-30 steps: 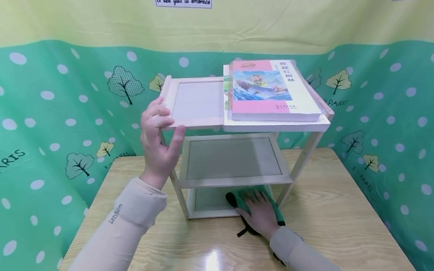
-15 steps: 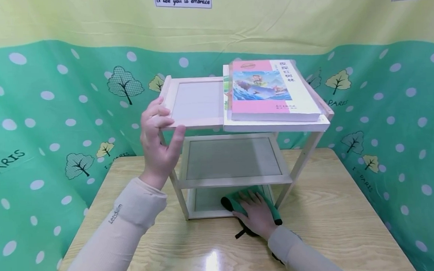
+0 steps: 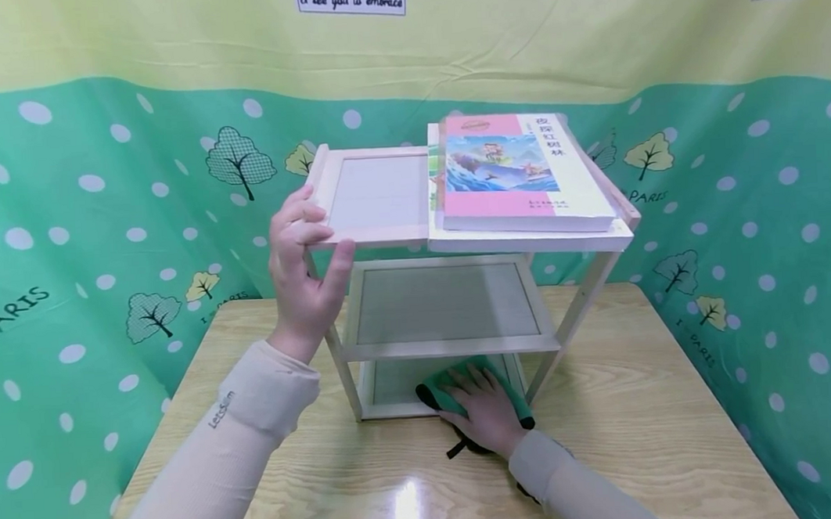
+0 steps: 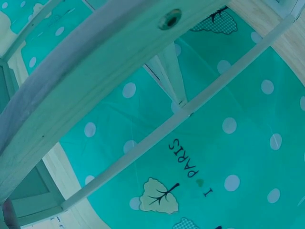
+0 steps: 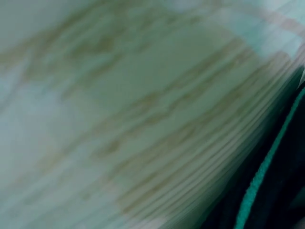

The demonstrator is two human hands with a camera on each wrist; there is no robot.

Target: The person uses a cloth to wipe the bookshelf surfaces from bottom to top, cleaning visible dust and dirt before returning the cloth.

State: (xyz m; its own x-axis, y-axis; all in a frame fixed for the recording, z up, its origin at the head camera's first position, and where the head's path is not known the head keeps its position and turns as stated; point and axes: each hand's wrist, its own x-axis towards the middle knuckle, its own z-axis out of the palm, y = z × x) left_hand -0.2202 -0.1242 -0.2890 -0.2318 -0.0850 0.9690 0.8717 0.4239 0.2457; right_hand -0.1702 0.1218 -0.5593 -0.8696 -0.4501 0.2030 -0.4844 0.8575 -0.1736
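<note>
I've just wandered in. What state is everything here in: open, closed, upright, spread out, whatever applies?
Rack: standing upright.
Top book: closed, lying flat.
Lower book: under the top book, mostly covered.
Green cloth: spread across the bottom shelf's front edge.
Left hand: curled around the rack's top corner.
Right hand: fingers extended, resting on the cloth.
Curtain: hanging, slightly wrinkled.

Head view bright, even, mostly sharp; hard glare streak (image 3: pixel 406 512) on near part of table (image 3: pixel 307 485), source out of frame. Middle shelf (image 3: pixel 446 305) greyer than top shelf (image 3: pixel 380 191). Some wide-angle stretch at edges. Left wrist dimmer, teal cast, decent focus. Right wrist murky, badly blurred; wood grain (image 5: pixel 157 114) smeared, green-trimmed fabric (image 5: pixel 286 167) near-black.
</note>
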